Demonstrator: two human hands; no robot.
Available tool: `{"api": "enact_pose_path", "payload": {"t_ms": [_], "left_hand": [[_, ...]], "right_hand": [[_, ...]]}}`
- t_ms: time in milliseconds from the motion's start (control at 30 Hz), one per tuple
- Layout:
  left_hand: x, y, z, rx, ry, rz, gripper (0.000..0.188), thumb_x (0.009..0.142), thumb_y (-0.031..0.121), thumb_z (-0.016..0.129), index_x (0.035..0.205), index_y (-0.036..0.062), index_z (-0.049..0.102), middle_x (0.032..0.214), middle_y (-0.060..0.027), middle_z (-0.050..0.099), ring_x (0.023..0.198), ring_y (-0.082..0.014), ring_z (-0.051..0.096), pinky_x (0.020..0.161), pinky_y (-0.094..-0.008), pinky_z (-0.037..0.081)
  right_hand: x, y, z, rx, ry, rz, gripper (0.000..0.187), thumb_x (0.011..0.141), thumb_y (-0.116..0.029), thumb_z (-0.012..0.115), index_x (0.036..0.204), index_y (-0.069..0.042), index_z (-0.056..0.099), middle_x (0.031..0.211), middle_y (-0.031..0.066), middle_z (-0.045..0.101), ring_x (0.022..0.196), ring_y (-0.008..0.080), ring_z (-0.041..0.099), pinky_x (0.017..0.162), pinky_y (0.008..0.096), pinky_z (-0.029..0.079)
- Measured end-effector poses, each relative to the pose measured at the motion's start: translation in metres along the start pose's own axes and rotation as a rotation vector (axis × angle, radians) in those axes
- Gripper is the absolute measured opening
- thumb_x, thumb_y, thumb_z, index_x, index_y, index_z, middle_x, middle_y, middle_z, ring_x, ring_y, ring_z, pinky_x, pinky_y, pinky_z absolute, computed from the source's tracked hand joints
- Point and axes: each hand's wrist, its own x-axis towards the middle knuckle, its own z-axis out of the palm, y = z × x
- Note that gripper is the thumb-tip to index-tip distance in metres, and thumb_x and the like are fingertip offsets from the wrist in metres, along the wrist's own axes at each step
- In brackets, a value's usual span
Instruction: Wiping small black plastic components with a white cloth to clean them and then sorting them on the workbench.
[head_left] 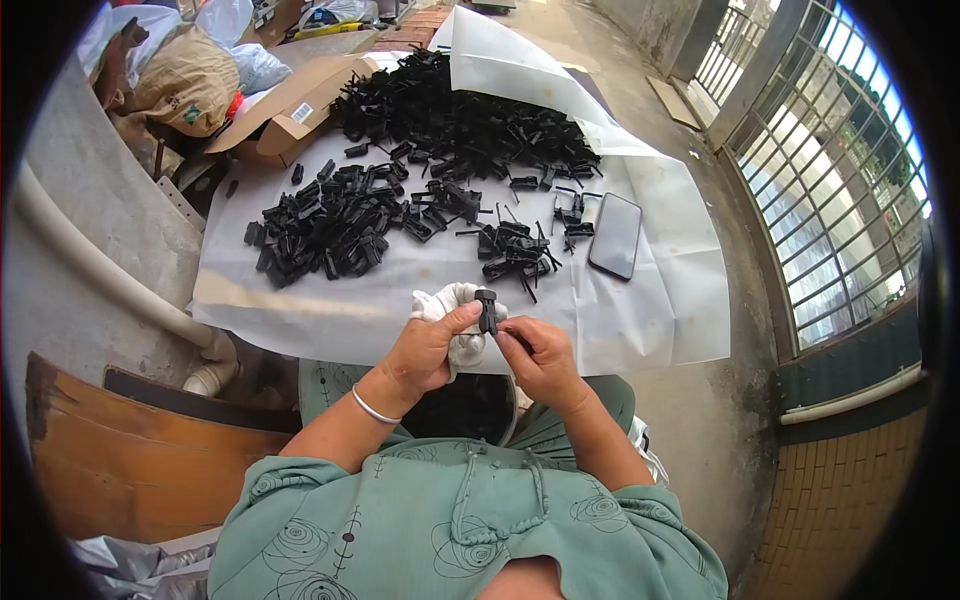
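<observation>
Just in front of my body, over the near edge of the sheet-covered table, my left hand [425,347] grips a small black plastic part [486,309] upright between thumb and fingers. White cloth [447,301], apparently a glove, covers the fingers of that hand, while the thumb is bare. My right hand [543,358] is closed in a pinch at the part's lower end. Whatever sits between its fingertips is too small to make out. Beyond my hands lie a small cluster of black parts with thin prongs [515,252] and a larger pile of black parts [335,222].
A big heap of black parts [470,125] fills the table's far side, partly under folded white sheeting [520,75]. A phone [615,236] lies at the right. An open cardboard box [290,120] stands at the left, near a pipe [110,265]. Barred windows [840,170] line the right.
</observation>
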Motion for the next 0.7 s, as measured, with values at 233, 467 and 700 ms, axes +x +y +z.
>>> {"api": "enact_pose_path", "payload": {"t_ms": [233,467,700], "left_hand": [[-0.029,0.011,-0.008,0.329,0.111,0.149,0.015,0.087,0.008,0.057,0.101,0.0058,0.051,0.085,-0.0028,0.059,0.069,-0.0079,0.055,0.057,-0.02,0.046],[-0.054,-0.002,0.008,0.53,0.112,0.229,0.018,0.088,0.006,0.053,0.105,0.0019,0.049,0.088,-0.0012,0.056,0.068,-0.004,0.05,0.055,-0.018,0.042],[-0.076,0.003,0.022,0.643,-0.015,0.218,0.029,0.087,0.013,0.058,0.112,0.0015,0.047,0.083,-0.0014,0.056,0.059,-0.0042,0.049,0.049,-0.0173,0.041]], "right_hand": [[0.0,-0.04,0.021,-0.235,0.071,-0.111,0.023,0.073,-0.009,0.069,0.092,-0.001,0.058,0.063,0.0059,0.048,0.049,0.0154,0.043,0.046,0.0276,0.037],[-0.005,-0.067,0.033,-0.194,0.15,-0.436,0.014,0.074,-0.003,0.066,0.079,-0.003,0.054,0.061,0.005,0.047,0.046,0.0155,0.043,0.043,0.0273,0.037],[-0.002,-0.06,0.018,0.112,0.077,0.156,0.023,0.081,-0.017,0.066,0.073,0.0,0.05,0.057,0.0034,0.049,0.049,0.0096,0.042,0.046,0.0244,0.037]]}}
